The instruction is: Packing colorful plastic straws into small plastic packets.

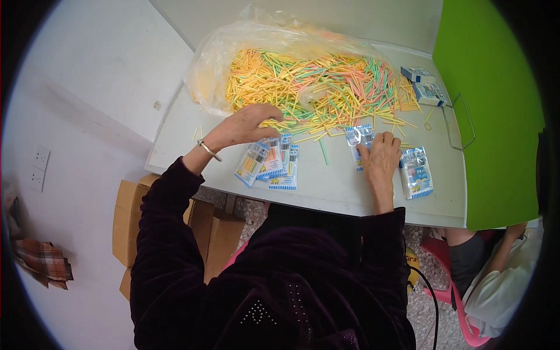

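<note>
A big heap of short, thin sticks [326, 81] in yellow, orange, pink and green spills from a clear plastic bag [208, 76]. At its near left edge is my left hand [249, 125], thumb and fingers apart, with nothing visible between them. Just below it, several small clear packets with blue-and-white print [252, 163] lie overlapping, coloured sticks showing through some. My right hand [382, 158] has its fingers bent over another printed packet [357, 140], thumb on its face. Right of that hand lies a further packet [417, 175], apparently stacked on others.
Small blue-and-white boxes [429, 92] and a bent wire frame [462, 122] sit at the table's right, beside a green panel [496, 116]. Loose sticks [324, 151] lie on the white table [326, 198]. Cardboard boxes [129, 221] stand below left; another person [501, 280] sits at right.
</note>
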`<state>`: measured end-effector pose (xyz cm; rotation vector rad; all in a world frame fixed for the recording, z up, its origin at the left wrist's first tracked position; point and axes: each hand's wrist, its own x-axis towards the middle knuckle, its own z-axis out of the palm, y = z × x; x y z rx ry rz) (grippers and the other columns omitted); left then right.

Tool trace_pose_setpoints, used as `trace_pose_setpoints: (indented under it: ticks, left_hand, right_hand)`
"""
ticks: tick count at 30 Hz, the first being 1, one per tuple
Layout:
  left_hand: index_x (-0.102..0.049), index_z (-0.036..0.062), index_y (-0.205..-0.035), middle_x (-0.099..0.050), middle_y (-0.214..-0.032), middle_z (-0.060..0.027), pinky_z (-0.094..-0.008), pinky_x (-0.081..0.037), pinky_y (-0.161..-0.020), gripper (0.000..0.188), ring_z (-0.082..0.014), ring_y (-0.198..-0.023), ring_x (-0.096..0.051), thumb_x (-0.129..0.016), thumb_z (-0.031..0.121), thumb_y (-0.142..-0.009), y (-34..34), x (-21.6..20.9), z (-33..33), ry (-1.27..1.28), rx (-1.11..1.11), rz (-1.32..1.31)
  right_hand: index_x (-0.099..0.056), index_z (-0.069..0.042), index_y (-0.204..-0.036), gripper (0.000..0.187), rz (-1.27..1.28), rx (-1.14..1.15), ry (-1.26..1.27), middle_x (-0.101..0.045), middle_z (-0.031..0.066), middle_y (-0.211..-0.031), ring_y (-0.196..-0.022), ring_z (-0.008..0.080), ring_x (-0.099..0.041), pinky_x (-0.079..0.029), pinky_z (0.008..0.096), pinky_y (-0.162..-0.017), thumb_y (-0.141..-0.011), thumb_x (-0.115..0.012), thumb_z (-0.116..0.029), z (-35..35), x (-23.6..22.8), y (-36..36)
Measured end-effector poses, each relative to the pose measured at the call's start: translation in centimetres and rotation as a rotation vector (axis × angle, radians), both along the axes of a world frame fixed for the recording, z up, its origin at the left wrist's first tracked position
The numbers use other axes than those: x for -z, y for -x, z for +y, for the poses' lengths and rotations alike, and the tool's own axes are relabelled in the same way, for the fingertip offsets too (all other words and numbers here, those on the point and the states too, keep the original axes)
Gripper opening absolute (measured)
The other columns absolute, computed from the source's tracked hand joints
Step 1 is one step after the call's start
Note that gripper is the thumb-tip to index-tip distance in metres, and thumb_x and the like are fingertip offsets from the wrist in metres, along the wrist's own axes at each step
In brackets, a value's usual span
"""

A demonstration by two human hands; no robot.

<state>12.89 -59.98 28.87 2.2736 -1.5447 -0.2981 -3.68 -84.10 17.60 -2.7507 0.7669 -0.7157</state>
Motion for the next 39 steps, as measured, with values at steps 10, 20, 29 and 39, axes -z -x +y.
trace_pose_setpoints:
  ticks: [10,20,29,39]
  left_hand:
    - [-0.054,0.0020,-0.092,-0.058,-0.088,-0.0117,-0.0354,-0.043,-0.071,0.034,-0.0260,-0.080,-0.055,-0.063,0.031,-0.077,1.5,3.6,-10.1,0.121,0.130,0.159]
    - [-0.062,-0.0002,-0.091,-0.063,-0.082,-0.0096,-0.0295,-0.046,-0.070,0.025,-0.0187,-0.077,-0.059,-0.066,0.021,-0.077,1.7,6.6,-14.3,0.245,0.160,0.288]
    - [-0.064,0.0001,-0.088,-0.064,-0.081,-0.0099,-0.0304,-0.045,-0.070,0.022,-0.0196,-0.076,-0.058,-0.063,0.020,-0.080,1.6,5.4,-12.7,0.321,0.102,0.201]
    - [-0.055,0.0004,-0.076,-0.055,-0.071,-0.0141,-0.0392,-0.040,-0.063,0.022,-0.0312,-0.069,-0.052,-0.059,0.022,-0.081,1.9,5.6,-13.6,0.492,0.228,0.047]
  right_hand:
    - [-0.055,-0.002,-0.082,0.014,-0.140,-0.115,-0.089,-0.051,0.0129,-0.088,-0.088,0.0310,-0.049,-0.039,0.0420,-0.073,-0.070,-0.062,-0.005,-1.1,2.1,-1.1]
    - [-0.050,0.001,-0.087,0.015,-0.516,-0.374,-0.708,-0.054,0.0124,-0.078,-0.067,0.0224,-0.051,-0.042,0.0318,-0.059,-0.075,-0.059,-0.004,-1.2,-0.3,-0.2]
    - [-0.059,0.003,-0.082,0.016,-0.416,-0.377,-0.863,-0.053,-0.0020,-0.065,-0.060,0.0049,-0.042,-0.037,0.0202,-0.054,-0.082,-0.064,-0.012,-0.4,-1.0,0.0]
    - [-0.055,0.002,-0.074,0.021,-0.389,-0.418,-0.909,-0.043,-0.0045,-0.060,-0.058,0.0040,-0.035,-0.030,0.0217,-0.049,-0.086,-0.059,-0.014,-0.8,-0.9,0.2]
